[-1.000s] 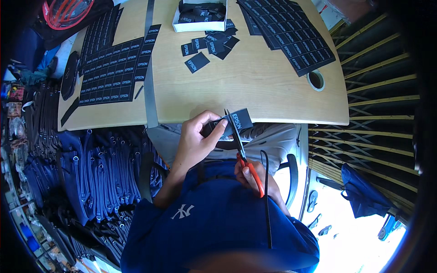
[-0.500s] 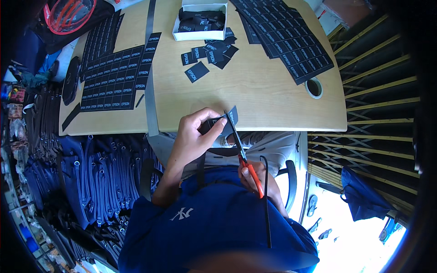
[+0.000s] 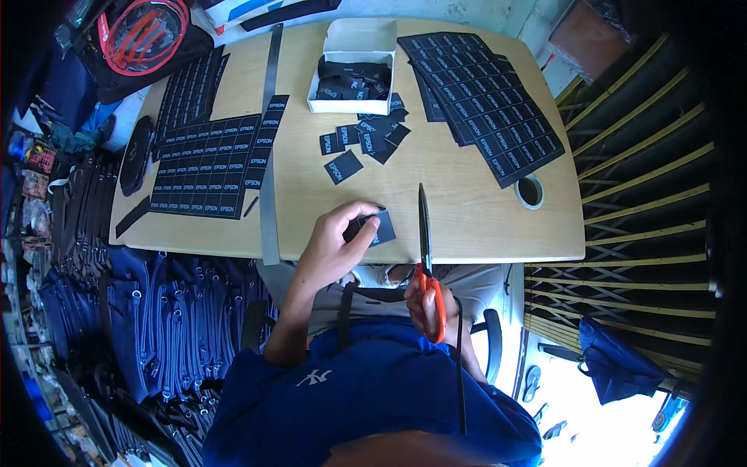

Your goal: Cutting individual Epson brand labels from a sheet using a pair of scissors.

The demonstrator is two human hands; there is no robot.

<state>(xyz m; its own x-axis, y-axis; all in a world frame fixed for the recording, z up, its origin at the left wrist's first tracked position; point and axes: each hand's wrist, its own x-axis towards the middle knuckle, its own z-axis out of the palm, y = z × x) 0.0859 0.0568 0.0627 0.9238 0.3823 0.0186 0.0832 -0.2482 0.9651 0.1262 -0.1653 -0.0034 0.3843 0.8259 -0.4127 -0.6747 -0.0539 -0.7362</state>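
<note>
My left hand (image 3: 342,243) pinches a black label piece (image 3: 383,226) with pale print between thumb and fingers, over the table's front edge. In my right hand (image 3: 424,307) is a pair of scissors (image 3: 426,241) with orange-red handles. Its dark blades point up toward the table and look closed, apart from the label piece. Beyond my hands lies a loose heap of cut black labels (image 3: 375,134), with a single cut label (image 3: 343,166) nearest me. Behind the heap, an open white box (image 3: 350,104) holds more black pieces.
Uncut printed black sheets lie at the left (image 3: 206,167) and right (image 3: 486,101) of the wooden table (image 3: 467,210). A tape roll (image 3: 530,192) sits near the right edge. Dark blue straps (image 3: 171,327) hang below at left. A folding metal gate (image 3: 630,194) stands at right.
The scissors have come away from the label piece and now point straight up, blades together. My left hand still grips the piece. The whole view has shifted, with the table lower in it.
</note>
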